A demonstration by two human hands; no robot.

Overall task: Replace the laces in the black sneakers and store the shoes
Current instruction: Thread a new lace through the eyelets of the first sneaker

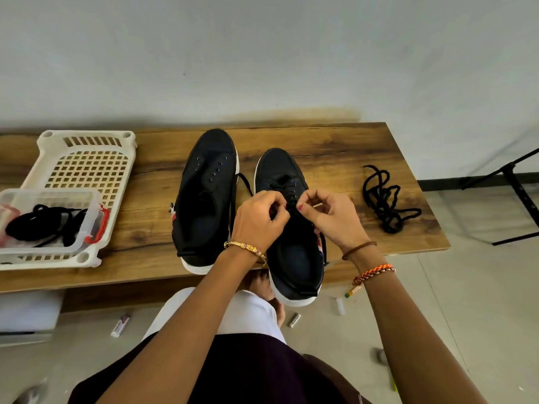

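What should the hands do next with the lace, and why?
Probably pull the lace snug through the next eyelets of the right shoe. Both the left hand and right hand pinch it mid-tongue, with only the front rows laced. The left shoe has bare eyelets.

left wrist: gold bangle (246, 248)
right wrist: brown cord (359, 248), orange braided band (374, 272)
legs: white trousers (248, 313)
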